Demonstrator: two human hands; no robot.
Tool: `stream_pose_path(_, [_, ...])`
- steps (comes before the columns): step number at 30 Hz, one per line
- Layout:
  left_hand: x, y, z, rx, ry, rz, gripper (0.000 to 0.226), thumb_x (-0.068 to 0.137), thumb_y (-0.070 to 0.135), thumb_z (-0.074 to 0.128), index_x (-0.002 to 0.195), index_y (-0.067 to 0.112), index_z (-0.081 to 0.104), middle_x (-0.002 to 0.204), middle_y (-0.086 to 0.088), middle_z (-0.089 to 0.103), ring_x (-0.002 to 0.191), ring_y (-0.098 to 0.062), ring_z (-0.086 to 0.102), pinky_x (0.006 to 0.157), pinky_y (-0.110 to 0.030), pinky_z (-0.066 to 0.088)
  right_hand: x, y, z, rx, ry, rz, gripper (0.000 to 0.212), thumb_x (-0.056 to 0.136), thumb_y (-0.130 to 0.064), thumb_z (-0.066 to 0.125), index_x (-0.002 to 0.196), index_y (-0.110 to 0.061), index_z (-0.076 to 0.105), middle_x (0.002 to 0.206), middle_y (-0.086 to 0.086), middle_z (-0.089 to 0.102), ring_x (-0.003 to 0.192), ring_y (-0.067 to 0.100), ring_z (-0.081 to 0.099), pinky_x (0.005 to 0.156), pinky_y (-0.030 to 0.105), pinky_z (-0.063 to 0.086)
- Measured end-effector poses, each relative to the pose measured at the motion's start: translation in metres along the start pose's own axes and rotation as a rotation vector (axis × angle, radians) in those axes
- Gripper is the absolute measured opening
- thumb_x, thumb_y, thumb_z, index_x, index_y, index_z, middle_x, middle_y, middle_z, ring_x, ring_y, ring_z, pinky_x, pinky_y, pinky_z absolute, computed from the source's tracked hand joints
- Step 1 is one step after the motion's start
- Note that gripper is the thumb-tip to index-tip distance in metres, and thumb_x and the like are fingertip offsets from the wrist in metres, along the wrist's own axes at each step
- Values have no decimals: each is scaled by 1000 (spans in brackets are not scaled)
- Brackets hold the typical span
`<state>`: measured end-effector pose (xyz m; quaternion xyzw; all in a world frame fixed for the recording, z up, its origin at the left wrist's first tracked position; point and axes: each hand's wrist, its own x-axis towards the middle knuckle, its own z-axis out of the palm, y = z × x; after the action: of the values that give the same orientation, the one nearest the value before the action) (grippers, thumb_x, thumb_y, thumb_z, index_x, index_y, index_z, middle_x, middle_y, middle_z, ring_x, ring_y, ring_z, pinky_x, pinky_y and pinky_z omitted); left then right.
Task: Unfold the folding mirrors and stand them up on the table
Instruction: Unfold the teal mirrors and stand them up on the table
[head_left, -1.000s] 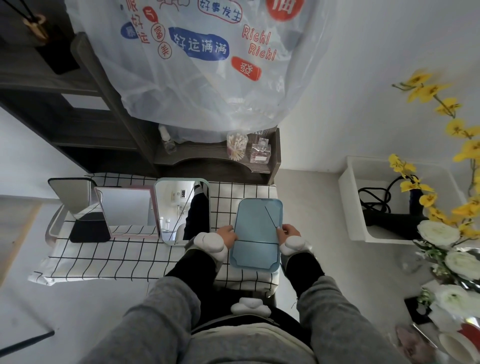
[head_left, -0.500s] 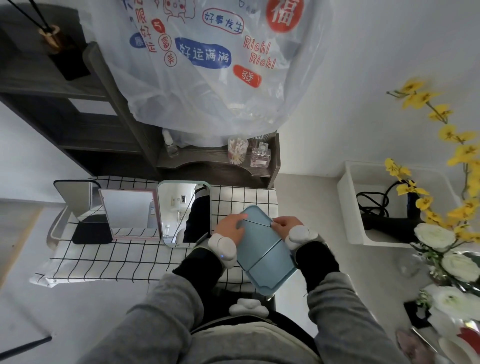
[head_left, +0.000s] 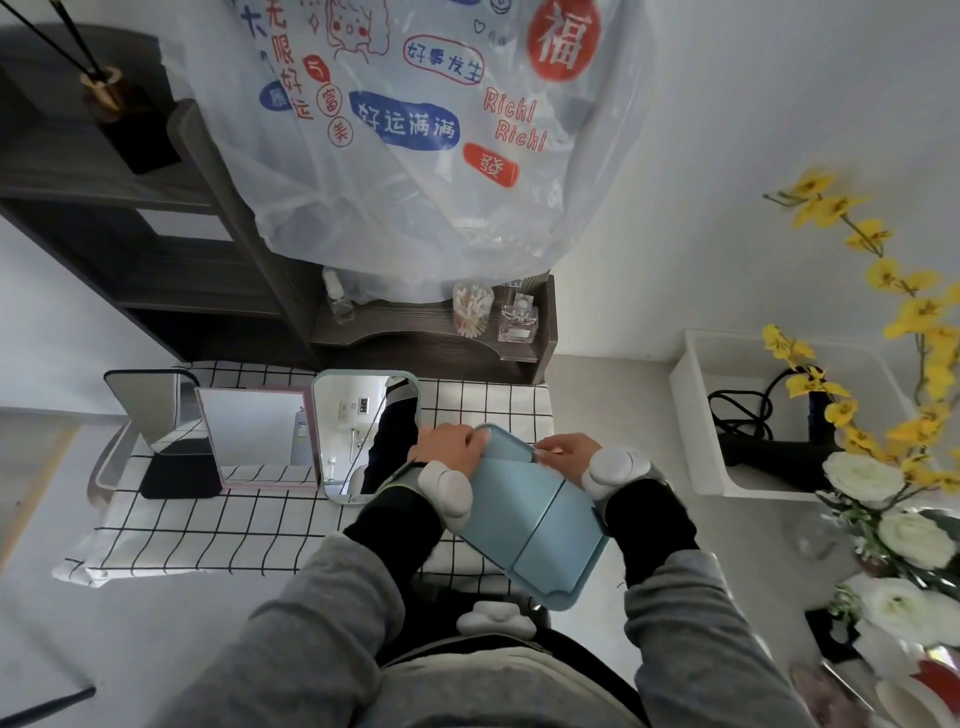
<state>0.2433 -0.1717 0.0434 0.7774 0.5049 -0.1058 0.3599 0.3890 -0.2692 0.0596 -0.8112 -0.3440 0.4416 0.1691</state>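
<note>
A light blue folding mirror is tilted up off the checked tablecloth, its back toward me and its lower corner over the table's front edge. My left hand grips its top left edge. My right hand pinches its top right edge, where a thin gap shows between the panels. Three mirrors stand unfolded in a row on the left: a dark one, a pink-framed one and a mint-framed one.
A dark wooden shelf with a cotton swab jar and bottles stands behind the table. A printed plastic bag hangs above it. A white bin with a black cable sits right. Yellow and white flowers crowd the right edge.
The blue mirror lay flat on the cloth with both hands at its sides. It has been lifted and tilted to the right, and both hands have moved to its top edge.
</note>
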Motion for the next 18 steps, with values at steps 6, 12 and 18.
stream_pose_path(6, [0, 3, -7, -392, 20, -43, 36, 79, 43, 65, 56, 21, 50, 60, 6, 51, 65, -15, 50, 54, -21, 35, -1, 7, -19, 106, -32, 126, 18, 85, -18, 62, 97, -7, 72, 83, 8, 57, 75, 20, 50, 63, 24, 37])
stream_pose_path(12, [2, -3, -18, -1150, -36, -169, 16, 83, 28, 68, 85, 14, 61, 81, -3, 60, 67, -12, 57, 61, -21, 51, -2, 20, -23, 414, 13, 252, 38, 88, -2, 52, 117, -26, 54, 54, 4, 52, 38, 13, 43, 42, 15, 35])
stream_pose_path(18, [5, 0, -5, -1126, -107, -116, 23, 92, 24, 56, 72, 12, 57, 69, -4, 56, 49, -6, 57, 44, -14, 44, 4, 30, -7, 766, 87, 395, 27, 85, 3, 49, 102, -1, 70, 50, 4, 60, 41, 15, 49, 43, 16, 47])
